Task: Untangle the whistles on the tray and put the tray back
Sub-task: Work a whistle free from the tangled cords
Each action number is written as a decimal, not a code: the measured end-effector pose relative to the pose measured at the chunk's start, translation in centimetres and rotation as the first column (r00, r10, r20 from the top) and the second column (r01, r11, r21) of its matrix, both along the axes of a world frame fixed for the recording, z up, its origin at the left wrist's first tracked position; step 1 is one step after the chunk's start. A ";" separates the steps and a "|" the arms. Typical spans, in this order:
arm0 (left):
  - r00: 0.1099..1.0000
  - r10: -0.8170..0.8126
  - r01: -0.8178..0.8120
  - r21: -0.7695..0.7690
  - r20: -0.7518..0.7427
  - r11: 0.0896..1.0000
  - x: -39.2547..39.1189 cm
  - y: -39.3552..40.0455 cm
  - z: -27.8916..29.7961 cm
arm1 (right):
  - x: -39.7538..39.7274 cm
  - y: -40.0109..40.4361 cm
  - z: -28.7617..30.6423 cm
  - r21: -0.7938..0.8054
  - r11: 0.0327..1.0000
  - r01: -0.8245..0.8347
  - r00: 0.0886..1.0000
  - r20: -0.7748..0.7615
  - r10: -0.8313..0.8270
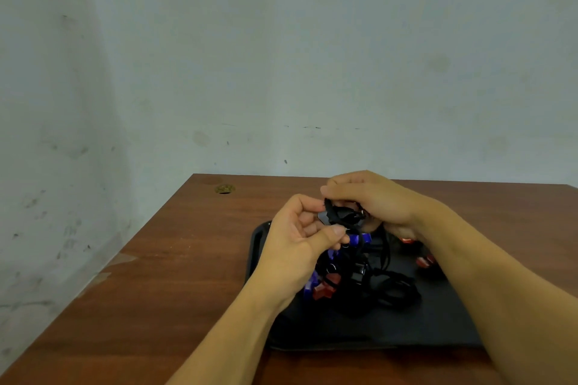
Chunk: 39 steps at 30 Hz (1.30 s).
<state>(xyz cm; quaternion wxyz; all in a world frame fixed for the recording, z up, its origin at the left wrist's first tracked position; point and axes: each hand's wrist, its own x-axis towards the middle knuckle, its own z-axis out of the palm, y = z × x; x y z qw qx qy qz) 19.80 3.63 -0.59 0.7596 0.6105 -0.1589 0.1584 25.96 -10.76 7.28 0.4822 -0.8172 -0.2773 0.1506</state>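
A black tray (359, 331) lies on the brown wooden table. On it sits a tangle of whistles (353, 275) with black cords, some blue, some red, some black. Two red whistles (423, 260) lie apart at the tray's right. Both my hands are raised a little above the tray's far end. My left hand (300, 237) pinches a black cord between thumb and fingers. My right hand (372, 197) is curled over a black whistle and its cord (341, 216), which hangs down into the tangle.
The wooden table (187, 275) stands against a pale wall at the back and has a left edge with worn patches. A small round cable hole (224, 189) sits near the table's far left corner. Bare table surface lies left of the tray.
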 end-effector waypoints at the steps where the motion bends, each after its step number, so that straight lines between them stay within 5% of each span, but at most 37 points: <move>1: 1.000 0.006 -0.006 -0.025 -0.001 1.000 -0.1 0.1 0.1 | 0.1 0.0 -0.3 0.050 0.999 0.010 0.999 -0.052 -0.007; 7: 0.999 0.025 -0.027 -0.125 -0.022 0.992 -0.1 0.1 0.3 | 0.0 -0.2 -1.5 0.201 0.978 0.049 0.981 -0.196 -0.009; 13: 0.992 0.126 -0.130 -0.224 -0.032 0.966 0.3 0.4 0.4 | -0.3 -0.1 -2.8 0.240 0.966 0.099 0.993 0.039 -0.112; 18: 0.943 0.318 -0.331 -0.206 -0.096 0.921 1.0 1.4 0.1 | -1.4 -0.1 -4.0 -0.056 0.984 0.166 0.841 0.530 -0.112; 21: 0.928 0.364 -0.371 -0.099 -0.083 0.923 1.2 1.8 -0.2 | -2.0 -0.1 -4.0 -0.243 0.946 0.214 0.759 0.651 -0.005; 26: 0.955 0.289 -0.295 -0.138 -0.057 0.946 1.0 1.2 -0.3 | -2.8 0.5 -3.4 -0.424 0.870 0.250 0.675 0.721 0.157; 33: 0.923 0.376 -0.381 0.318 0.080 0.868 0.9 1.3 -1.1 | -3.7 0.3 -1.1 -0.597 0.764 0.245 0.637 0.693 0.337; 37: 0.973 0.200 -0.231 0.521 0.117 0.822 0.3 1.0 -1.1 | -3.2 -0.2 1.1 -0.517 0.842 0.153 0.703 0.656 0.275; 39: 0.990 0.117 -0.140 0.504 0.077 0.852 0.0 0.5 -0.9 | -2.5 -0.6 1.8 -0.424 0.900 0.099 0.772 0.604 0.199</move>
